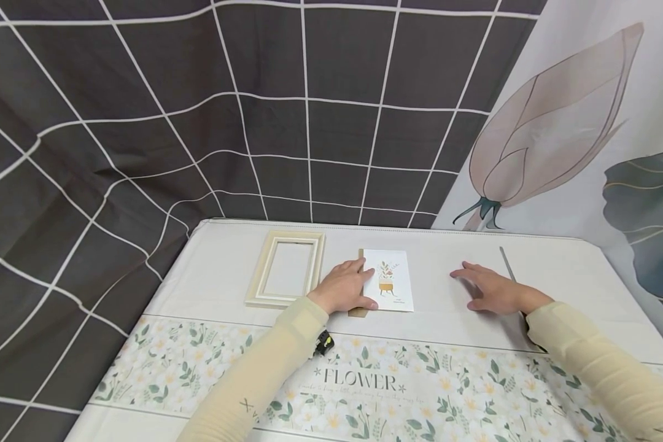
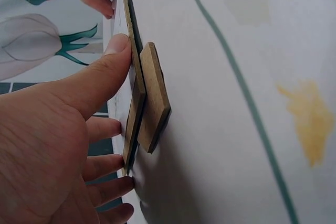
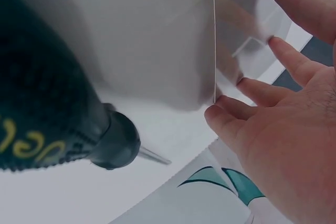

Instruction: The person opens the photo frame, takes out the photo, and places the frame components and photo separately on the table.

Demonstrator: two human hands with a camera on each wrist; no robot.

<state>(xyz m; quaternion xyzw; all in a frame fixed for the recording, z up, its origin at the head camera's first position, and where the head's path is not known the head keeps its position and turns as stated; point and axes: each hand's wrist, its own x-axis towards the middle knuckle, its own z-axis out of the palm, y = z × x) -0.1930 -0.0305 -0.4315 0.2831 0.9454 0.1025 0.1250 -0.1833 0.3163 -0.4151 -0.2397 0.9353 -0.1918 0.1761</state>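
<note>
My left hand (image 1: 345, 288) holds the left side of a brown backing board (image 2: 135, 82), its thumb at the near edge. On that board lies a white card (image 1: 393, 298) printed with a potted plant. Beneath the board a brown stand flap (image 2: 156, 98) sticks out against the tabletop. To the right of the card, my right hand (image 1: 497, 291) grips a clear pane (image 3: 231, 51) by its edges, thumb on one side and fingers on the other. In the head view the pane can hardly be made out. A cream picture frame (image 1: 256, 276) lies left of my left hand.
A screwdriver (image 3: 115, 135) with a dark handle lies beside my right wrist, its metal shaft (image 1: 506, 263) pointing away. The table has a white, flower-printed cloth (image 1: 431, 399). Dark checked fabric (image 1: 342, 135) and a white flower-patterned sheet (image 1: 574, 110) hang behind it.
</note>
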